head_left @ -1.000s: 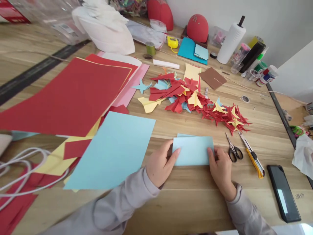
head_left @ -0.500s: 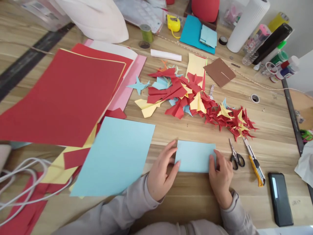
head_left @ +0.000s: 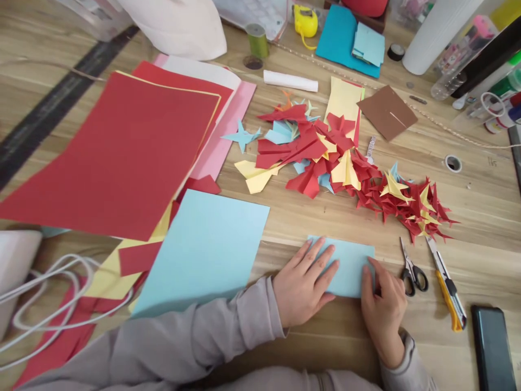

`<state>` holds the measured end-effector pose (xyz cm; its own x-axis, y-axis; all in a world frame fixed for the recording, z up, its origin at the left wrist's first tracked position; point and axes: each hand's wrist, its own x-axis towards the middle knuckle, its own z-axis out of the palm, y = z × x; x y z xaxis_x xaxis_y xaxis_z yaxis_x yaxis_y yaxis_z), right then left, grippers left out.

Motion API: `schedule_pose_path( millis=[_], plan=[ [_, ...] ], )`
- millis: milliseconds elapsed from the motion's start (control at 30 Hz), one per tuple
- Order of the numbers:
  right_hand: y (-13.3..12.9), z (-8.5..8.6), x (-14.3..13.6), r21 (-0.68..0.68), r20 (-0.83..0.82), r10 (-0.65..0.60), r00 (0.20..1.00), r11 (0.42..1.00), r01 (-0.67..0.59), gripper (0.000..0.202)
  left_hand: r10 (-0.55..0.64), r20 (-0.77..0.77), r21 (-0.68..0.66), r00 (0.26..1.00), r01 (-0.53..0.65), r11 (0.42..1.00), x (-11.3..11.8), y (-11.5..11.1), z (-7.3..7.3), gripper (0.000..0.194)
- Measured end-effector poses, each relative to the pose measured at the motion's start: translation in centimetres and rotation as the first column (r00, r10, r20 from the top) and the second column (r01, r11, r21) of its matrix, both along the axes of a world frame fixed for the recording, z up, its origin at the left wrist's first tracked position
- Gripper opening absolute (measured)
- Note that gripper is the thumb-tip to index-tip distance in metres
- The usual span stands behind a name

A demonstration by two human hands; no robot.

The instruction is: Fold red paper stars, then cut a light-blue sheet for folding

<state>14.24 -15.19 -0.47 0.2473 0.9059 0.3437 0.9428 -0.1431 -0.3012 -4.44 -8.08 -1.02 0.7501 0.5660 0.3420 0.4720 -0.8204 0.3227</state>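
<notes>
A small light blue sheet of paper (head_left: 350,266), seemingly folded, lies flat on the wooden table in front of me. My left hand (head_left: 305,282) rests palm down over its left part with fingers stretched out, hiding that end. At the right edge of the sheet, my right hand (head_left: 382,304) has thumb and index finger on the paper, the other fingers curled. To the left lies a larger light blue sheet (head_left: 203,250). Black-handled scissors (head_left: 413,271) and a yellow utility knife (head_left: 448,288) lie to the right of my right hand.
Folded red, yellow and blue paper shapes (head_left: 317,146) are heaped beyond my hands. Large red sheets (head_left: 118,157) are stacked at left, near white cables (head_left: 69,304). A phone (head_left: 494,347) lies at lower right. A brown square (head_left: 386,112) and tape measure (head_left: 305,21) are farther back.
My left hand has gone from gripping the small sheet's left edge to lying flat on top of it. My right hand stays at the right edge. The view has shifted slightly.
</notes>
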Motion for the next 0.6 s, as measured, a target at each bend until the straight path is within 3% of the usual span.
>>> schedule_pose_path(
  millis=[233, 600],
  plan=[
    [0.02, 0.22, 0.02, -0.016, -0.014, 0.014, 1.000, 1.000, -0.014, 0.019, 0.016, -0.059, -0.123, 0.998, -0.023, 0.992, -0.03, -0.71, 0.05, 0.053],
    [-0.10, 0.16, 0.26, -0.013, -0.010, 0.029, 1.000, 0.999, -0.029, 0.018, 0.006, -0.113, -0.120, 0.994, -0.020, 0.993, -0.16, -0.79, 0.24, 0.054]
  ],
)
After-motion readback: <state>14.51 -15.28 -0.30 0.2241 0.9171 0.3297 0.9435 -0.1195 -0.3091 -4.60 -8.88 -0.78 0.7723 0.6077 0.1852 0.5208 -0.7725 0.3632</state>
